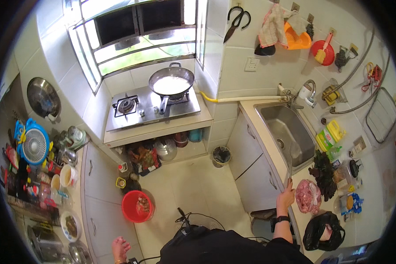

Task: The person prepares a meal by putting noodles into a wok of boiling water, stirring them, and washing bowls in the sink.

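In my right hand (pixel 286 195) is the handle of a metal spatula (pixel 293 153), its flat end reaching over the steel sink (pixel 262 107). Beside that hand on the counter lies a clear plastic bag of pinkish meat (pixel 307 196). Dark leafy vegetables (pixel 323 176) rest just beyond the bag. My left hand (pixel 120 247) hangs low at the left, fingers loosely curled and apart, with nothing seen in it. It is nearest to the left cabinet front. At the far side a wok (pixel 171 82) sits on the right burner of the gas stove (pixel 145 110).
A red bucket (pixel 135 211) with scraps and a small dark bin (pixel 221 155) stand on the floor. A black plastic bag (pixel 323 237) lies at the near end of the right counter. Jars and bowls (pixel 70 225) crowd the left counter. A cable (pixel 207 215) trails in front of me.
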`<state>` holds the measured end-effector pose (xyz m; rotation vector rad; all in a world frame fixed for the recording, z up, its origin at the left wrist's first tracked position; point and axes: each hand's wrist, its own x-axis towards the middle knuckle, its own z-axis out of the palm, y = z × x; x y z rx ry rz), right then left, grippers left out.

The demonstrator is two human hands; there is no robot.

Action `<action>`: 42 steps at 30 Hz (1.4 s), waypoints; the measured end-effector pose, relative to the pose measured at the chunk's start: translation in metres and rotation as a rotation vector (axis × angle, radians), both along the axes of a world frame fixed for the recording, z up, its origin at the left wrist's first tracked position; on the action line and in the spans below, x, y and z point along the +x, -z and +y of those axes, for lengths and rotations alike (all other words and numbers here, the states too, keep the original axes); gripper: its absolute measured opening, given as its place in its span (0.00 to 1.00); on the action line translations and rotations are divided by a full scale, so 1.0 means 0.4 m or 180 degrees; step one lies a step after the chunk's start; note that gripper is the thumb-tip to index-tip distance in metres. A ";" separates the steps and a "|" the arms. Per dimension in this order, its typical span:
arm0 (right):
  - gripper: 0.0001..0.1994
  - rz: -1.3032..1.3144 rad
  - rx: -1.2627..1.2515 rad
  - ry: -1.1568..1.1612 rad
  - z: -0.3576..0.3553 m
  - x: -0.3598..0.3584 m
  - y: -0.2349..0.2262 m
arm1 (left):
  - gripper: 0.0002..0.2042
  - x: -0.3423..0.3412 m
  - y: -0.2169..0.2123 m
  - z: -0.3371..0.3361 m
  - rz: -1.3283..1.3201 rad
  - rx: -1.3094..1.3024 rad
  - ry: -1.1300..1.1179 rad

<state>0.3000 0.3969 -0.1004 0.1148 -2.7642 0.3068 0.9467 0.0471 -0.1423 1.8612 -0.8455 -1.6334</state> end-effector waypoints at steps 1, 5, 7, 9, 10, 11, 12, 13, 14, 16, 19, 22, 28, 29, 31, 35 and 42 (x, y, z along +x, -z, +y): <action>0.33 0.0014 0.0109 0.0096 0.033 -0.005 0.008 | 0.12 -0.023 -0.005 0.004 0.0012 -0.0014 0.0068; 0.33 -0.0117 0.0407 -0.0023 0.119 -0.018 0.076 | 0.12 -0.075 -0.009 0.047 -0.0028 0.0042 0.0188; 0.32 -0.0199 0.0384 -0.0213 0.090 0.002 0.042 | 0.13 -0.099 -0.016 0.090 -0.0077 0.0039 0.0079; 0.30 -0.0424 0.0183 -0.0165 0.086 0.004 0.023 | 0.13 -0.127 -0.017 0.121 -0.0093 0.0077 0.0201; 0.29 -0.0615 -0.0063 -0.0192 0.084 0.004 0.015 | 0.14 -0.134 -0.021 0.138 -0.0084 0.0068 0.0244; 0.28 -0.0712 -0.0100 -0.0162 0.082 0.004 0.002 | 0.14 -0.145 -0.022 0.152 -0.0104 0.0093 0.0214; 0.28 -0.0749 -0.0066 -0.0283 0.080 0.006 0.001 | 0.14 -0.147 -0.029 0.174 -0.0098 0.0067 0.0226; 0.28 -0.0663 -0.0004 -0.0253 0.081 0.010 0.007 | 0.15 -0.145 -0.038 0.194 -0.0098 0.0036 0.0196; 0.28 -0.0590 0.0048 -0.0298 0.076 0.017 0.017 | 0.16 -0.149 -0.054 0.217 -0.0158 0.0031 0.0280; 0.30 -0.0341 0.0102 -0.0703 0.092 0.033 0.001 | 0.18 -0.178 -0.114 0.225 -0.0316 0.0045 0.0338; 0.24 0.0114 0.0557 -0.0888 0.103 0.062 -0.038 | 0.18 -0.155 -0.173 0.227 -0.0283 -0.0179 0.0053; 0.34 -0.0758 0.1820 -0.0399 -0.016 0.204 -0.268 | 0.16 -0.099 -0.163 0.188 -0.0176 -0.0262 -0.0210; 0.35 0.0575 0.1726 -0.1225 0.099 0.046 -0.018 | 0.12 0.111 -0.164 0.230 0.0388 -0.0923 -0.1938; 0.34 0.0557 0.1649 -0.1296 0.098 0.038 -0.012 | 0.13 0.167 -0.151 0.216 0.0464 -0.1093 -0.2179; 0.33 0.0513 0.1542 -0.1424 0.047 0.041 -0.006 | 0.15 0.255 -0.143 0.197 0.0782 -0.1189 -0.2709; 0.29 0.0370 0.1317 -0.1574 -0.037 0.060 0.004 | 0.25 0.332 -0.198 0.122 0.1242 -0.1080 -0.3368; 0.23 0.0098 0.0831 -0.1808 -0.122 0.113 0.020 | 0.35 0.462 -0.208 0.088 0.0928 -0.0525 -0.3038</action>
